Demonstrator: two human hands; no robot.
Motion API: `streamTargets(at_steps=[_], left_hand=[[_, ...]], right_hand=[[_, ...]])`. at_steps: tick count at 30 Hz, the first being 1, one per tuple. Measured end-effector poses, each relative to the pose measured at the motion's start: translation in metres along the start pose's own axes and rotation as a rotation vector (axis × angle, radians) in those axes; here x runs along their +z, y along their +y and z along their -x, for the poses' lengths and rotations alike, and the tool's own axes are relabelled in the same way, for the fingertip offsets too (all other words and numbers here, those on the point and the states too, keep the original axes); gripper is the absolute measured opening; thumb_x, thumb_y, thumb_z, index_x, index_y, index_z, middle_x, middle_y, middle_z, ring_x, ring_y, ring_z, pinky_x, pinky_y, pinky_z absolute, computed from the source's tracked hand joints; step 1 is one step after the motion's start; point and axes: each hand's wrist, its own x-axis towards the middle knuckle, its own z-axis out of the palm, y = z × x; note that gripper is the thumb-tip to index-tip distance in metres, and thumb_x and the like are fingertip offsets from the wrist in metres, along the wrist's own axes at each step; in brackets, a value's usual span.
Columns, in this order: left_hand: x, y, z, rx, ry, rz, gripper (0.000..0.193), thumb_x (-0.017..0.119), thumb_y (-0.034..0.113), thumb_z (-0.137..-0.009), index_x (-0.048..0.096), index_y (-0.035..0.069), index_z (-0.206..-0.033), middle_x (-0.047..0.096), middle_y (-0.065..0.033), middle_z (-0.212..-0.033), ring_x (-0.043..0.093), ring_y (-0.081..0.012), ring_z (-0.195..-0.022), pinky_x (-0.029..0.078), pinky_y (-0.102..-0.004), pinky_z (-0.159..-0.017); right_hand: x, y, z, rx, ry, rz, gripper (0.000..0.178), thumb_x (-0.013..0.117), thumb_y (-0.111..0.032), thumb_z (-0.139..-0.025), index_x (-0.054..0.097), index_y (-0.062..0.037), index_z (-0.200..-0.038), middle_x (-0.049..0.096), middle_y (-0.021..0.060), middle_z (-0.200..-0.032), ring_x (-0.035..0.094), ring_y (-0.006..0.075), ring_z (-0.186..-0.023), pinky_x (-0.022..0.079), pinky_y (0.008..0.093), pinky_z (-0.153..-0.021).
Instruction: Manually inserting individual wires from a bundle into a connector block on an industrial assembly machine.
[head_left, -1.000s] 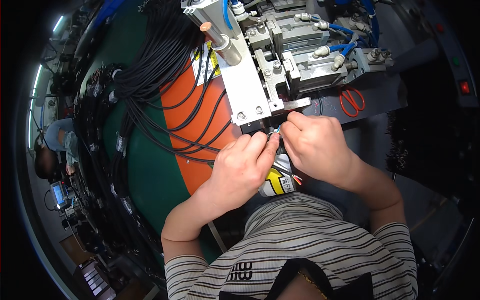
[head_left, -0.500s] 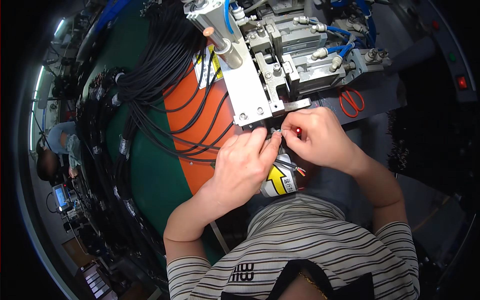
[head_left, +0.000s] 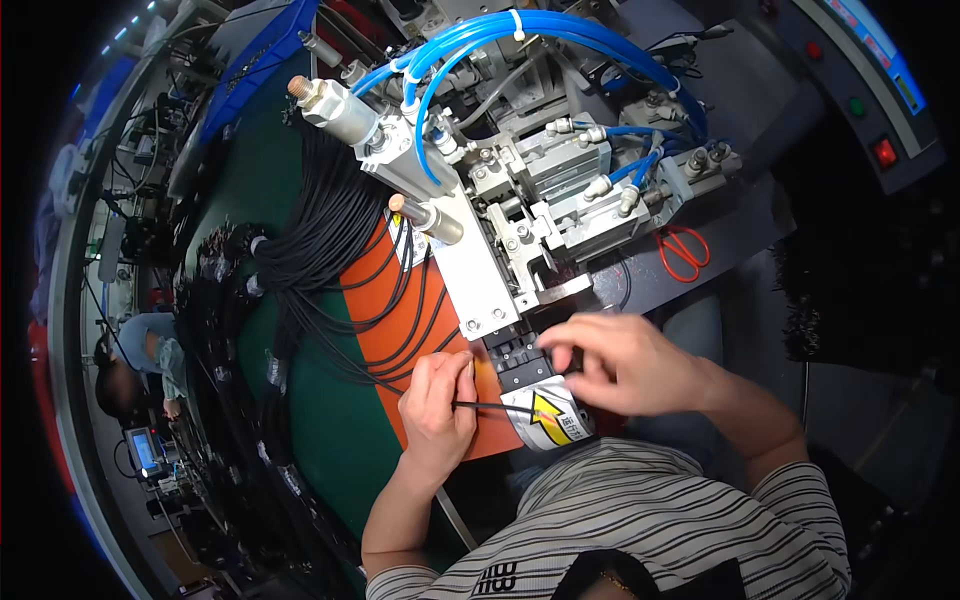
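Note:
A thin black cable (head_left: 490, 406) is gripped in the closed fingers of my left hand (head_left: 440, 405). Its free end points right, passing over a white label with a yellow arrow (head_left: 548, 420). To the right, my right hand (head_left: 630, 365) has bent fingers, with thumb and forefinger apart and nothing visible between them. Those fingertips are close to a small black fixture block (head_left: 515, 358) at the near end of the metal machine (head_left: 480, 275). Whether they touch the block I cannot tell.
A thick bundle of black cables (head_left: 320, 240) lies across the green and orange surface (head_left: 375, 320). Red-handled scissors (head_left: 684, 254) rest right of the machine. Blue air hoses (head_left: 560, 32) arch over it. A control panel (head_left: 870, 100) stands at far right; another person (head_left: 150, 350) is at far left.
My hands have parted: the left moved left with the cable, the right drew away from it. The black fixture block is now exposed. The view has shifted, showing more of the machine.

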Motion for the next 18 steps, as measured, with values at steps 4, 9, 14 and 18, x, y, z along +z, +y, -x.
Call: streamTargets(at_steps=[4, 9, 14, 18], left_hand=[[0.002, -0.002, -0.004, -0.015, 0.01, 0.035, 0.018, 0.067, -0.008, -0.081, 0.061, -0.001, -0.096, 0.061, -0.0132, -0.084, 0.064, -0.0262, -0.066, 0.051, -0.0324, -0.055], [-0.012, 0.017, -0.018, -0.054, -0.188, 0.34, 0.022, 0.071, -0.004, -0.081, 0.064, -0.002, -0.102, 0.063, -0.0127, -0.083, 0.063, -0.0218, -0.063, 0.048, -0.0291, -0.053], [-0.009, 0.017, -0.023, -0.163, -0.255, 0.551, 0.015, 0.067, -0.004, -0.085, 0.067, -0.005, -0.1, 0.065, -0.011, -0.08, 0.059, -0.0147, -0.062, 0.046, -0.0254, -0.055], [-0.003, 0.017, -0.024, -0.216, -0.299, 0.621, 0.015, 0.066, -0.005, -0.085, 0.067, -0.005, -0.1, 0.067, -0.011, -0.081, 0.06, -0.0126, -0.062, 0.047, -0.0249, -0.054]], right_hand=[[0.017, -0.005, 0.0, -0.212, -0.031, -0.08, 0.03, 0.073, 0.001, -0.077, 0.065, 0.0027, -0.106, 0.066, 0.0084, -0.091, 0.059, 0.011, -0.059, 0.047, 0.0243, -0.054], [0.03, 0.011, -0.011, -0.303, 0.255, -0.066, 0.014, 0.069, 0.003, -0.083, 0.068, 0.0034, -0.097, 0.066, 0.0105, -0.082, 0.061, 0.0128, -0.063, 0.047, 0.0234, -0.055], [0.034, 0.005, -0.01, -0.11, 0.274, -0.159, 0.017, 0.065, 0.004, -0.087, 0.066, 0.0023, -0.103, 0.064, 0.0075, -0.089, 0.06, 0.0071, -0.064, 0.046, 0.0193, -0.056], [0.034, 0.013, -0.007, -0.05, 0.259, -0.322, 0.013, 0.062, 0.002, -0.091, 0.066, 0.002, -0.103, 0.065, 0.0069, -0.09, 0.059, 0.0065, -0.064, 0.044, 0.0179, -0.053]])
